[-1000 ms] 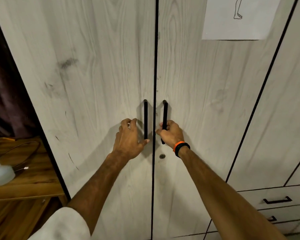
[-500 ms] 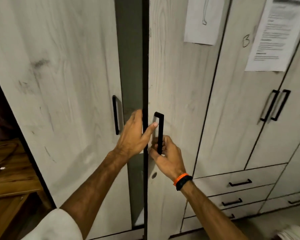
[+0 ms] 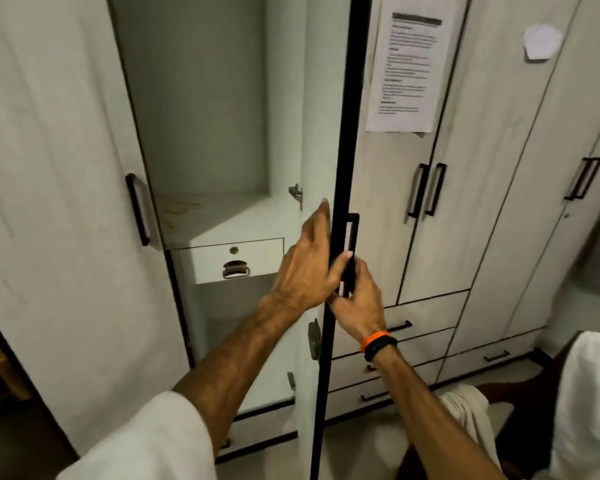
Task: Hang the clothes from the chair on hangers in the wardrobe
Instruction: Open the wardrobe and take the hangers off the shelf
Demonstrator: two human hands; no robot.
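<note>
Wardrobe [image 3: 201, 98] open, shelf bare; left hand [image 3: 309, 268] flat against door edge [image 3: 340, 133], right hand [image 3: 357, 299] gripping handle [image 3: 352, 237].

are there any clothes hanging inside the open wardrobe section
No, the open wardrobe compartment shows only bare back and side walls above a shelf and a small drawer, with no garments or hangers visible.

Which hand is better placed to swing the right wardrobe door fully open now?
The right hand, probably. It already grips the black handle on the right door, seen edge-on. The left hand only rests open against that door's inner edge, so it can push but not pull.
</note>
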